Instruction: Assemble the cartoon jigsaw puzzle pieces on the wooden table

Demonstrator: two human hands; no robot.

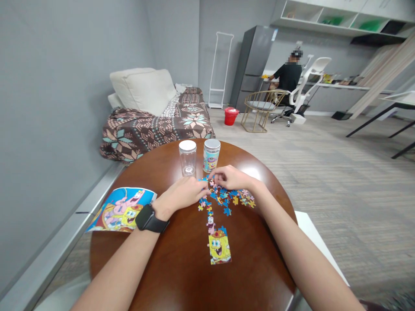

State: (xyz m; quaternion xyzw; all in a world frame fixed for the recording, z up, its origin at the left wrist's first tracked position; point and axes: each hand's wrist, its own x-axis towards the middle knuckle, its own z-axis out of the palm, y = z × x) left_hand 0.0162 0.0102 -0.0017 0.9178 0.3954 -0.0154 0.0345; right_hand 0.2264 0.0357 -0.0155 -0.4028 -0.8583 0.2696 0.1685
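Loose jigsaw puzzle pieces [227,199], blue, pink and yellow, lie in a scattered pile on the round table. My left hand [188,192], with a black watch at the wrist, rests at the pile's left edge, its fingers slightly apart over the pieces. From the right, my right hand [232,178] reaches to the far side of the pile. Its fingers are loosely bent and touch the pieces; no piece shows clearly in its grasp. Nearer to me is a joined puzzle section [219,247] with a yellow cartoon face, and a narrow strip [210,224] with a pink figure extends from it.
A clear jar [188,160] with a white lid and a printed jar [211,156] stand behind the pile. A picture sheet [125,209] overhangs the left edge of the brown table [256,259]. Beyond are a covered sofa, a red bin and a seated person [289,77].
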